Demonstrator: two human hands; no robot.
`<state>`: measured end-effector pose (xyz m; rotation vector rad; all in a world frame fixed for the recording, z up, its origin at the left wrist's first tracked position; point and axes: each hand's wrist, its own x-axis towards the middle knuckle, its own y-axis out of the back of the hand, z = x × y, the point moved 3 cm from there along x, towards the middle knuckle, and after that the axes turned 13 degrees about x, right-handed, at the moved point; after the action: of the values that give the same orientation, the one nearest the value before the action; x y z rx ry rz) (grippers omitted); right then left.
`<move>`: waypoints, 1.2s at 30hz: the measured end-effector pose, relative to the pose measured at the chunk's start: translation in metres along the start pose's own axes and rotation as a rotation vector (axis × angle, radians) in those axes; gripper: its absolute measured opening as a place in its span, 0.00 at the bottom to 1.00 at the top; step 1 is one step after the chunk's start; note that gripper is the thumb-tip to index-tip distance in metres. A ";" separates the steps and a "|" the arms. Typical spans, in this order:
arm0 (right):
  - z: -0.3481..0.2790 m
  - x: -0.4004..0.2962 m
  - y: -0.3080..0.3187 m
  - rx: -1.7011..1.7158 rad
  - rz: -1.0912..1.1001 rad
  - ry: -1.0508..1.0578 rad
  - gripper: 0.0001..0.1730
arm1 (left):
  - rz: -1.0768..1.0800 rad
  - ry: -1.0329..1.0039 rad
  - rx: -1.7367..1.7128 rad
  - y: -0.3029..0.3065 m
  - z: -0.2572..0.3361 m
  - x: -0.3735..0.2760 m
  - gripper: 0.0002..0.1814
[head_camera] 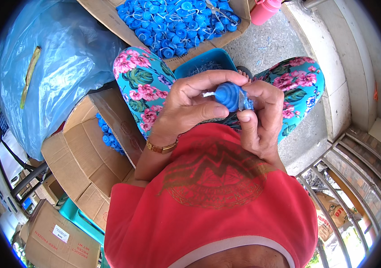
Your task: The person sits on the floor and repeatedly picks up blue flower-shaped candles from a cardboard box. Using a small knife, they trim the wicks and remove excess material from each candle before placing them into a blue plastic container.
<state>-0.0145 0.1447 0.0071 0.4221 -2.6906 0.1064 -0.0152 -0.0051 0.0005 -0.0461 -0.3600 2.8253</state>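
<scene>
My left hand (pixel 195 104) holds a small blue ridged wax candle (pixel 227 97) on its side, thumb below and index finger above. A white wick (pixel 207 94) sticks out of its pointed end, towards the left. At the candle's wide base, the thumb and index finger of my right hand (pixel 264 114) pinch a thin grey blade-like piece (pixel 243 101). Bits of blue wax (pixel 250 104) cling there between the fingers. Just beyond my hands, a blue plastic basin (pixel 183 69) holds thin shavings (pixel 207 67).
Ahead, a cardboard box (pixel 240 33) holds many blue candles (pixel 173 26) with scissors (pixel 224 15) on top. Beside it stands a pink bottle (pixel 265 12). Left are a blue plastic bag (pixel 76 63) and an open carton (pixel 79 147) with more candles (pixel 110 135). Metal railings (pixel 334 197) run behind right.
</scene>
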 end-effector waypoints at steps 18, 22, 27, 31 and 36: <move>0.003 -0.010 -0.002 0.312 0.004 -0.241 0.20 | -0.204 -0.207 0.009 0.013 -0.002 0.008 0.25; 0.001 -0.009 -0.002 0.316 0.006 -0.264 0.18 | -0.216 -0.214 0.011 0.012 -0.003 0.008 0.25; 0.001 -0.011 0.002 0.213 -0.012 -0.278 0.15 | -0.229 -0.203 0.012 0.012 -0.003 0.007 0.26; 0.000 -0.008 0.000 0.244 0.015 -0.254 0.13 | -0.159 -0.129 0.046 0.008 -0.004 0.003 0.29; 0.007 -0.007 0.002 0.290 0.048 -0.259 0.13 | -0.135 -0.063 0.066 0.006 -0.006 0.003 0.33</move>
<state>-0.0121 0.1471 -0.0021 0.4872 -2.9507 0.4918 -0.0193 -0.0078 -0.0067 0.0782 -0.2721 2.7067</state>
